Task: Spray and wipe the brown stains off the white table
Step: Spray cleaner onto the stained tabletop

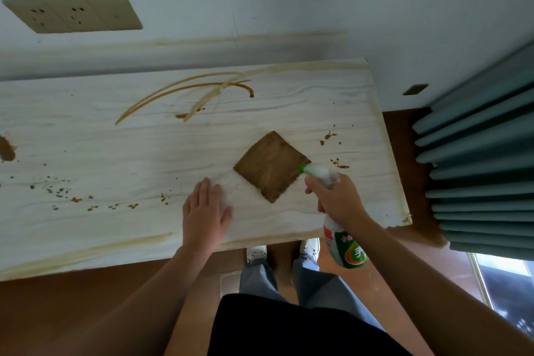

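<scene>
The white table point(86, 139) carries brown stains: long curved streaks point(185, 89) at the back, small splatters point(75, 199) near the front left, and spots point(329, 136) at the right. A cloth lies in the middle, its far part soaked brown point(271, 166) and its near part white point(231, 191). My left hand point(205, 214) lies flat on the white part, pressing it down. My right hand point(338, 199) grips a clear spray bottle point(344, 248) with a green label. Its green-tipped nozzle point(316, 172) points at the brown part of the cloth.
A larger brown blotch point(5, 150) sits at the table's left edge. The wall behind has a socket panel point(72, 14). Grey-green curtains point(476, 159) hang close to the table's right end. My legs and shoes point(283, 254) stand at the front edge on a brown floor.
</scene>
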A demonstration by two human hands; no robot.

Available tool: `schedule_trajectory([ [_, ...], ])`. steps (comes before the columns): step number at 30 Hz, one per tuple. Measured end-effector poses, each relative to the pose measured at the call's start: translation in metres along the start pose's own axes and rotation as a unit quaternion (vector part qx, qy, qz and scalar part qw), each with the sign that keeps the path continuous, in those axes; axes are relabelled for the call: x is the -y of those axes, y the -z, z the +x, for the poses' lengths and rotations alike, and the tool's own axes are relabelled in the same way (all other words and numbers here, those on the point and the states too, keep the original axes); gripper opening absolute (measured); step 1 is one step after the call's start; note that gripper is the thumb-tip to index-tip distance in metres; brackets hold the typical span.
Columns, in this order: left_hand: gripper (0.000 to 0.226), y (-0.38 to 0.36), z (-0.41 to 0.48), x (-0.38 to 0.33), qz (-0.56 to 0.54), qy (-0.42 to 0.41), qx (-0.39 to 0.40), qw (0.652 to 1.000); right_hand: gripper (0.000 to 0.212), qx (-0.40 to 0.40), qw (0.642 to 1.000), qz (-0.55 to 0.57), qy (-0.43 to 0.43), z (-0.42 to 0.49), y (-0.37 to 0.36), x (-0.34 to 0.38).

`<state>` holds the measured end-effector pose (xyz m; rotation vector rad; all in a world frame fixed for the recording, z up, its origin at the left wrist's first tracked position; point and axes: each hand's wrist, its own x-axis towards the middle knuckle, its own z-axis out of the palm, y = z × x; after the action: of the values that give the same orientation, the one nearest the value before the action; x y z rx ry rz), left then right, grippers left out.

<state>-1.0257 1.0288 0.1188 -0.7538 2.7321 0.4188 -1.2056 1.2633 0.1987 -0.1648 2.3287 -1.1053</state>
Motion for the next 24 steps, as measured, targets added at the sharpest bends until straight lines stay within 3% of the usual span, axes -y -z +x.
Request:
schedule_trajectory([
  [7,0.067,-0.01,0.002,0.004,0.019,0.001,0.0,1.0,0.05,-0.025,0.998,-0.049,-0.036,-0.017,-0.007,-0.007],
  [13,0.066,-0.013,0.003,0.005,0.013,0.004,-0.003,1.0,0.054,-0.083,0.991,-0.094,-0.036,-0.019,-0.01,-0.002],
  [19,0.065,-0.016,0.004,0.008,-0.004,0.003,-0.012,1.0,0.053,-0.05,0.997,-0.051,-0.029,-0.024,-0.009,0.007],
  [24,0.065,-0.016,0.004,0.008,-0.002,0.002,-0.007,1.0,0.054,-0.09,0.994,-0.042,-0.049,-0.028,-0.014,0.01],
])
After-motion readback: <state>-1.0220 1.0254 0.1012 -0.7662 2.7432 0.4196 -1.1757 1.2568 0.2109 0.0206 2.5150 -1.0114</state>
